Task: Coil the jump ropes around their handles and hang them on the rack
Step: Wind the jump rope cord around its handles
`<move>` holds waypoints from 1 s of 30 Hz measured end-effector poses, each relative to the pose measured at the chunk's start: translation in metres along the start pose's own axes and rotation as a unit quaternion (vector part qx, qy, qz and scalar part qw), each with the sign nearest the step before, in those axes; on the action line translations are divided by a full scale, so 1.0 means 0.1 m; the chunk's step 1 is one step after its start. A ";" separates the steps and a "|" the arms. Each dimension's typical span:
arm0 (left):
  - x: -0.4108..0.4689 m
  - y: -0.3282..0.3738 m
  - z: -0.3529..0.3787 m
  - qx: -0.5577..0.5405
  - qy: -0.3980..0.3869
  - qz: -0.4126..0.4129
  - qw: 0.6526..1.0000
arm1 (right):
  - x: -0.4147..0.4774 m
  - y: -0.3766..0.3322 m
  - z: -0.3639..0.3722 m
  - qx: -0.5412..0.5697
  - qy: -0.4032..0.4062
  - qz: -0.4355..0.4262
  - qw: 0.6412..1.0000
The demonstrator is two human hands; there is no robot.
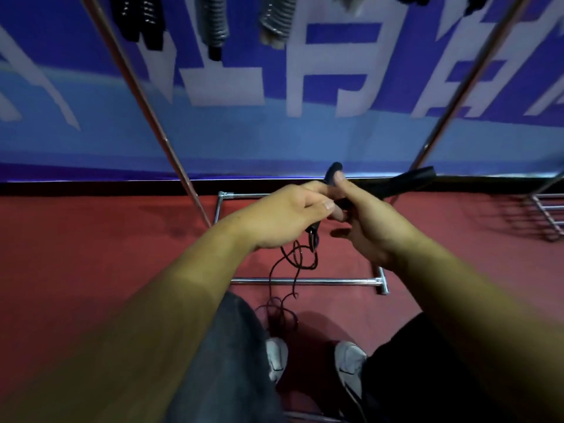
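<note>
Left hand (283, 213) and right hand (366, 221) grip a jump rope's handles (334, 171); its cord (274, 267) dangles uncoiled (other coiled ropes (215, 22) already hang on the rack (146, 96)).

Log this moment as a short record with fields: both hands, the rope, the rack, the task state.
left hand: fingers curled on the black handles where the hands meet
right hand: grips the same handles, thumb on top
cord: hangs loose below the hands, its end piled on the red floor by the shoes
rack: metal frame ahead; coiled ropes hang at its top
task state: this rope not yet coiled
</note>
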State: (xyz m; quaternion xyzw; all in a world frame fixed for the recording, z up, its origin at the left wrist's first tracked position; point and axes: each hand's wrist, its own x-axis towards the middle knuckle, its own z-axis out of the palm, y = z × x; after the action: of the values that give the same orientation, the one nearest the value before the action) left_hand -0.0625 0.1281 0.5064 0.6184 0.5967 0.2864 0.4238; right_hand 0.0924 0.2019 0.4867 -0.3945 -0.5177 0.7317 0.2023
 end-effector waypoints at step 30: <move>0.42 -0.18 0.75 -0.060 0.010 -0.088 0.994 | -0.04 0.22 -0.41 0.195 0.082 -0.122 0.970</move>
State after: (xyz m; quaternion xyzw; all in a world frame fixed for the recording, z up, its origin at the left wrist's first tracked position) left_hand -0.0015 0.1546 0.4482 0.5342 0.6345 0.2896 0.4776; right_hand 0.1299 0.2153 0.4616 -0.3401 -0.3913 0.7530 0.4052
